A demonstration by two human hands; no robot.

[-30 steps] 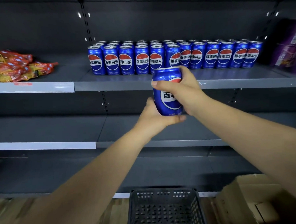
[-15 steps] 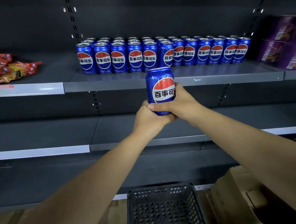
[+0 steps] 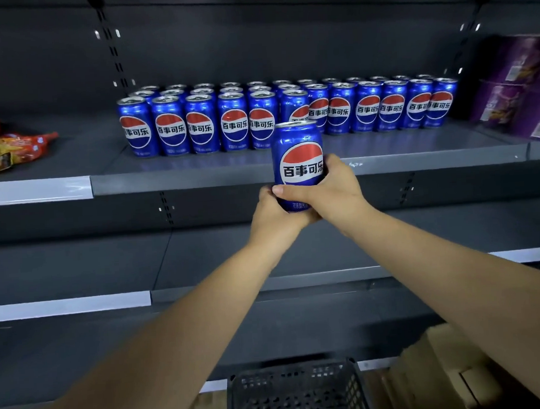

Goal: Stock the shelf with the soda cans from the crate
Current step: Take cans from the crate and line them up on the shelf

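Fingers [image 3: 332, 163] of both hands are curling round 1 blue soda can [image 3: 297, 153]. The right hand [image 3: 336, 188] is wrapping the can's lower half from the right, with its thumb [image 3: 288, 192] lying across the front. The left hand [image 3: 275, 218] is cupping the base from below and from the left. The can is being held upright in the air, logo facing the camera, just in front of the front edge of the shelf [image 3: 416, 162] and not yet resting on it.

The stocked cans [image 3: 233, 125] are standing in rows on that shelf. The front row is showing 6 cans and is ending right behind the held can, with bare shelf to its right.

Step in hand, as judged: carrying the can to its place. The next move is calling for a slight lift over the edge, a forward reach into the gap right of the 6th can, and a level set-down without knocking neighbours.

The crate [image 3: 297, 393] is sitting below, and no cans are showing in its visible part.
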